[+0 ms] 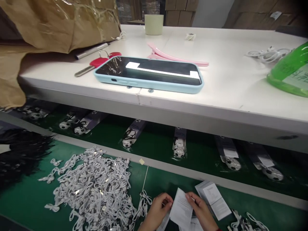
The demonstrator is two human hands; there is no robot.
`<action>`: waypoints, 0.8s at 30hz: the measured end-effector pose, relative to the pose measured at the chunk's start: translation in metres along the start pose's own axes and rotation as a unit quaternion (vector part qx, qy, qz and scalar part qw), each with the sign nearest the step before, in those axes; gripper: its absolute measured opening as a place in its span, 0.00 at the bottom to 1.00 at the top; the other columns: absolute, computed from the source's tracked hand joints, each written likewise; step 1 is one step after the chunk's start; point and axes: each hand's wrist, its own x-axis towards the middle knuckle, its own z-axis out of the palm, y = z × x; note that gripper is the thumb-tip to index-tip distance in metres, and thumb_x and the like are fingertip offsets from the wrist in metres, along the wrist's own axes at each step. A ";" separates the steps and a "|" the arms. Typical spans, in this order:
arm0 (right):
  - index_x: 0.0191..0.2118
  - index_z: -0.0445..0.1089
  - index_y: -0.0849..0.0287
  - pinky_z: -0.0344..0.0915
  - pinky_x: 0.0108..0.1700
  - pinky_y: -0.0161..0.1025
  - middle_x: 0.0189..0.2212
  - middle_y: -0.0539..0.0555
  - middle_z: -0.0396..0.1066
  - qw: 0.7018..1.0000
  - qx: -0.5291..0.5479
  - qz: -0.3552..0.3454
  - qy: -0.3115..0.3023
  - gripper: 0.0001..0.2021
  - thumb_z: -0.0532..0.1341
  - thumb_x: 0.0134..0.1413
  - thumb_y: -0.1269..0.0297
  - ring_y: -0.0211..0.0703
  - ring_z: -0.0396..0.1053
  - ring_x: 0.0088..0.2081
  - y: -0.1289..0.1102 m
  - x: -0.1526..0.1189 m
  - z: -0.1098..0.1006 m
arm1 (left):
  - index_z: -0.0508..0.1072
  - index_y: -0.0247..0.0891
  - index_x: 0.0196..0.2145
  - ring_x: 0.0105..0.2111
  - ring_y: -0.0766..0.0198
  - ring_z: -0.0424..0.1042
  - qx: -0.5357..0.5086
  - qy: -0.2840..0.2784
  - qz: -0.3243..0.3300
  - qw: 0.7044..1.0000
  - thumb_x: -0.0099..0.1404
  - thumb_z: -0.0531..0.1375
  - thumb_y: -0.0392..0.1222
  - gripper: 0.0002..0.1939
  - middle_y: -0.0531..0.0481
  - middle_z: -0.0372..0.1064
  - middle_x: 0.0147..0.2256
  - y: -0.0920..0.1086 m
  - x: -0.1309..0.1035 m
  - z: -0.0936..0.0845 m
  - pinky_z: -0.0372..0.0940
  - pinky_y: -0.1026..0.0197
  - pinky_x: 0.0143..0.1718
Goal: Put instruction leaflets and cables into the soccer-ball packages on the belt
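Note:
A folded white printed leaflet is pinched at its upper right edge between the thumb and fingers of my right hand. My left hand is at the leaflet's left edge with its fingers curled together; whether they grip the leaflet or something else is hidden. More white papers lie beneath, partly covered by both hands. To the right, a stack of printed leaflets rests on the green work surface. Left of my hands spreads a large heap of bundled white cables.
Bagged soccer-ball items line the green belt beneath a white shelf. On the shelf are a phone, keys, a pink hair clip and a green bottle. Black cords lie left; more cables right.

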 end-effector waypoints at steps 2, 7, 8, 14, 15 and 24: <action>0.30 0.73 0.57 0.64 0.32 0.38 0.23 0.51 0.69 0.999 0.038 0.013 -0.030 0.22 0.61 0.46 0.40 0.46 0.66 0.30 0.002 -0.002 0.003 | 0.70 0.38 0.37 0.39 0.61 0.69 -0.012 0.015 -0.006 1.000 0.63 0.56 0.46 0.10 0.49 0.70 0.37 -0.007 -0.006 0.002 0.61 0.62 0.40; 0.37 0.77 0.57 0.66 0.43 0.42 0.31 0.54 0.75 0.993 0.057 0.039 -0.100 0.23 0.61 0.48 0.41 0.53 0.71 0.39 -0.007 -0.009 0.007 | 0.68 0.39 0.39 0.40 0.60 0.68 -0.101 -0.018 -0.013 0.995 0.64 0.51 0.60 0.21 0.48 0.69 0.39 -0.018 -0.011 0.009 0.62 0.61 0.42; 0.39 0.77 0.56 0.66 0.44 0.42 0.32 0.54 0.76 0.992 0.046 0.030 -0.117 0.23 0.59 0.50 0.41 0.53 0.71 0.40 -0.012 -0.011 0.007 | 0.68 0.39 0.39 0.40 0.60 0.68 -0.124 0.003 -0.030 0.992 0.65 0.47 0.62 0.24 0.48 0.68 0.38 -0.019 -0.010 0.009 0.62 0.61 0.41; 0.50 0.73 0.48 0.60 0.57 0.45 0.52 0.52 0.70 0.984 -0.140 0.003 -0.108 0.23 0.58 0.52 0.44 0.54 0.65 0.54 -0.038 -0.019 -0.014 | 0.67 0.41 0.40 0.42 0.59 0.68 0.046 0.130 0.003 0.990 0.68 0.45 0.48 0.14 0.46 0.69 0.40 -0.024 -0.014 -0.024 0.62 0.60 0.45; 0.50 0.72 0.47 0.61 0.57 0.45 0.53 0.51 0.69 0.980 -0.176 -0.013 -0.089 0.22 0.59 0.52 0.45 0.53 0.64 0.56 -0.040 -0.020 -0.019 | 0.68 0.41 0.43 0.45 0.58 0.67 0.126 0.131 0.004 0.983 0.68 0.45 0.42 0.13 0.45 0.68 0.43 -0.024 -0.017 -0.035 0.61 0.59 0.47; 0.55 0.66 0.55 0.71 0.43 0.47 0.46 0.57 0.74 0.858 -0.375 -0.293 0.192 0.22 0.49 0.61 0.52 0.52 0.73 0.44 -0.080 0.040 -0.070 | 0.71 0.49 0.45 0.52 0.52 0.63 0.459 0.064 -0.095 0.881 0.56 0.56 0.30 0.20 0.50 0.66 0.50 -0.023 -0.035 -0.100 0.56 0.52 0.50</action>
